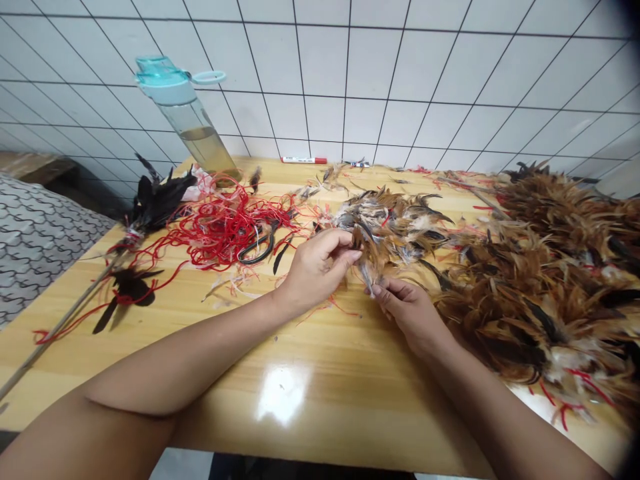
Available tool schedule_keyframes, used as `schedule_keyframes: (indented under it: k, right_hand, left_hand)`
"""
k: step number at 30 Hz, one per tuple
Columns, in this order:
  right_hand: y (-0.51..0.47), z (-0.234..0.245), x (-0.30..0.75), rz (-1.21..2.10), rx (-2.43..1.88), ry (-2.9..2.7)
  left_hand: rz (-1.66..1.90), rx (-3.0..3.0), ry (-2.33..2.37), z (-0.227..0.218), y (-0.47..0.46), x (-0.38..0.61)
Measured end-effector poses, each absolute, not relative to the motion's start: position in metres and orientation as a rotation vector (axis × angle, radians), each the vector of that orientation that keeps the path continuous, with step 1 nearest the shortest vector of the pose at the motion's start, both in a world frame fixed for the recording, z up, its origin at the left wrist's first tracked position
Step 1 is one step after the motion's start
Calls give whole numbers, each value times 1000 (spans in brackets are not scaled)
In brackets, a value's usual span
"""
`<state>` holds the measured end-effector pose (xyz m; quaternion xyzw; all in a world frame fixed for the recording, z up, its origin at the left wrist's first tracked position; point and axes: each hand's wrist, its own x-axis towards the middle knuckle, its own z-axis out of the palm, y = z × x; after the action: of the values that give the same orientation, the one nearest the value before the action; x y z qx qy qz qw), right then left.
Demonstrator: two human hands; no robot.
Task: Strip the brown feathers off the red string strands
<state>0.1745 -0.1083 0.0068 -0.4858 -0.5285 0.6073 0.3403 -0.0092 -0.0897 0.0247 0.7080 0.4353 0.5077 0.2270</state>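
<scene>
Feather bunch [369, 257] seemingly lies quills nearest, tips pointing away; left hand [320, 267] pinches it from above, right hand [407, 310] curls closed round the quills.

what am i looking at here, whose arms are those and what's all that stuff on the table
There is no machine here. A person wears a camera on the head, so this single picture looks down along their own arms. The left hand and right hand both pinch a small bunch of feathers between them. They work over a glossy wooden table. To the right lies a big heap of brown feathers. To the left are a tangle of red string with black scissors lying in it, a thin stick with black feathers bound on, a water bottle and a red marker by the tiled wall.
</scene>
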Motion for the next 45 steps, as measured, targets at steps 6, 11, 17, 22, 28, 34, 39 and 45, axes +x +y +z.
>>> schedule_keyframes:
  k: [6, 11, 17, 22, 28, 34, 39, 45]
  right_hand:
    - [-109, 9, 175, 1777, -1124, -1229]
    - [-110, 11, 175, 1863, -1052, -1064]
    - [-111, 12, 174, 1919, -1010, -947]
    - [-112, 11, 173, 1886, -1026, -930]
    - [-112, 10, 171, 1855, -1042, -902]
    - [-112, 11, 170, 1866, -1043, -911]
    - [-114, 8, 170, 1839, -1072, -945]
    - [-114, 8, 169, 1784, -1110, -925]
  left_hand:
    - [1349, 2162, 1113, 31, -91, -11]
    - [1261, 1827, 1260, 20, -85, -16]
    - [1199, 1699, 1376, 22, -85, -18]
    - [905, 1562, 1209, 26, -89, -12]
    - [910, 1673, 1103, 27, -92, -10]
    - [940, 2032, 936, 36, -100, -8]
    - [927, 2154, 854, 28, -102, -1]
    - [1009, 2236, 962, 26, -100, -4]
